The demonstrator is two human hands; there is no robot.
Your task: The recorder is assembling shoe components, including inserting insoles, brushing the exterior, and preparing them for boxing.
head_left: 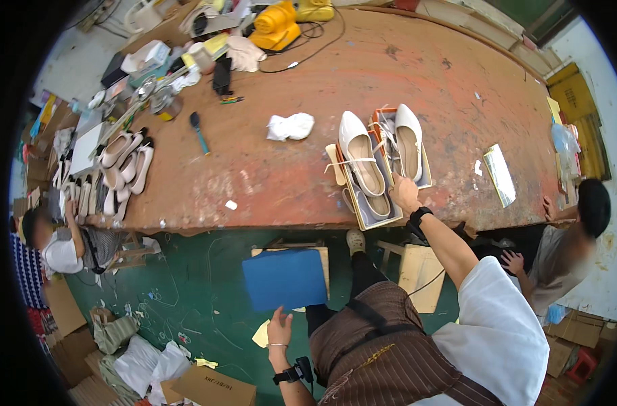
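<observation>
My right hand (406,194) is at the table's front edge, its fingers closed at the near corner between two small open shoe boxes. The left shoe box (360,215) holds a white flat shoe (361,150) lying on top, with another pale shoe (376,205) partly hidden under it. A thin white strap crosses the upper shoe. In the right shoe box (425,177) lies a white pointed shoe (408,135), beside some grey wrapping. My left hand (279,328) hangs low over the floor near a blue-topped stool, holding nothing, fingers apart.
Several pale shoes (124,166) stand at the table's left. A crumpled white cloth (290,126), a blue-handled brush (200,134) and a shiny strip (500,174) lie on the table (268,183). Below are a blue-topped stool (284,279) and bags. People sit at both sides.
</observation>
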